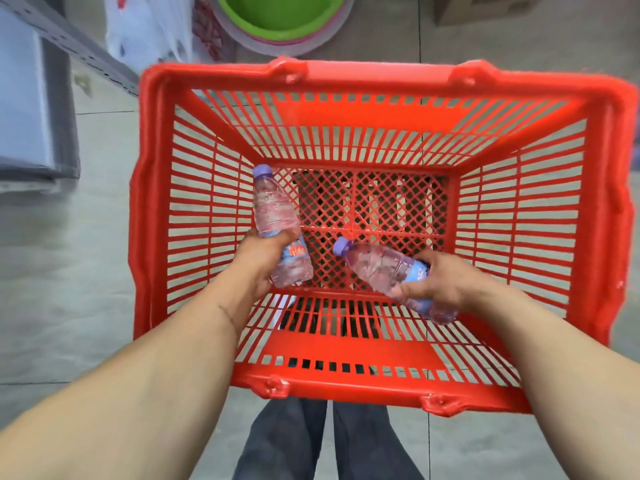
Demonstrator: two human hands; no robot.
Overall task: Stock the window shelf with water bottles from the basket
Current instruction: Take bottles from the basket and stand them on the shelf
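A red slatted plastic basket (374, 76) stands on the floor below me. Both my hands are inside it. My left hand (258, 263) grips a small clear water bottle (273, 209) with a purple cap and a blue label, its cap pointing away from me. My right hand (446, 282) grips a second, like bottle (377, 265) round its label, the cap pointing left towards the first bottle. No other bottles show on the basket's mesh bottom. The window shelf is not in view.
A grey metal shelf unit (38, 109) stands at the left. Beyond the basket sit a green basin (277, 15) stacked in other basins, a white plastic bag (149, 29) and a cardboard box (485, 8). My legs (325, 445) are under the basket's near edge.
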